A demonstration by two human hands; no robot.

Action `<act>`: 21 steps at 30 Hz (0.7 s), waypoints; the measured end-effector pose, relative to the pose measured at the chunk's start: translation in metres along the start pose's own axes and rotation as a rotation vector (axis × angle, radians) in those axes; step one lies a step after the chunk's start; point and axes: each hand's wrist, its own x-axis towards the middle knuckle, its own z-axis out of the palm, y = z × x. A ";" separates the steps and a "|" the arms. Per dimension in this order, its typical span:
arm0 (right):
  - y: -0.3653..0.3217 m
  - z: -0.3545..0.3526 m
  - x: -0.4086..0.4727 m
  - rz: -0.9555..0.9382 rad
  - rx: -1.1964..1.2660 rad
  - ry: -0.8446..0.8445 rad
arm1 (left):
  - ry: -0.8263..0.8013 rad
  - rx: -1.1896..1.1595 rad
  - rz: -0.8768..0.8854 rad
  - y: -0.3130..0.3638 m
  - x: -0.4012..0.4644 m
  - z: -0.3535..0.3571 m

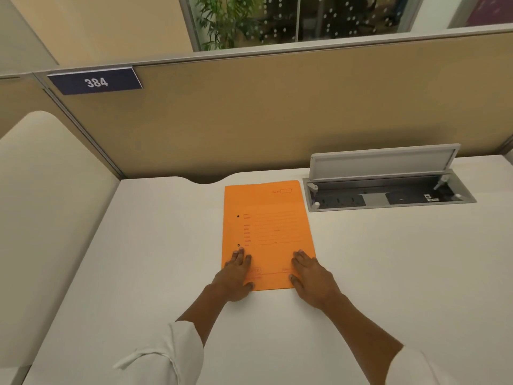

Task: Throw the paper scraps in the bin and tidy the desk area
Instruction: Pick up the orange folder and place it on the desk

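Observation:
An orange paper folder [270, 223] with red printed lines and two punch holes lies flat on the white desk [388, 259], near the desk's middle. My left hand [236, 276] rests flat on its lower left corner, fingers spread. Flat on the lower right corner lies my right hand [312, 277], thumb on the folder's bottom edge. Both hands press on the folder without gripping it. No paper scraps and no bin are in view.
An open cable box [388, 198] with its grey lid raised is set into the desk to the right of the folder. A tan partition [277, 112] with a "384" sign [95, 82] stands behind. A second white desk part [41, 204] lies on the left.

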 end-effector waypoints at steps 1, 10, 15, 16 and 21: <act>0.001 -0.001 0.004 -0.001 -0.001 -0.003 | -0.002 0.006 0.005 -0.002 0.003 -0.004; 0.021 0.002 0.044 -0.008 -0.018 -0.024 | 0.004 0.021 0.026 -0.008 0.037 -0.023; 0.025 0.000 0.060 -0.012 -0.010 -0.046 | 0.009 0.014 0.013 -0.010 0.047 -0.026; 0.025 0.001 0.061 -0.011 -0.008 -0.047 | 0.009 0.013 0.012 -0.011 0.048 -0.027; 0.026 0.002 0.065 0.004 0.016 -0.025 | 0.014 -0.003 0.015 -0.011 0.053 -0.031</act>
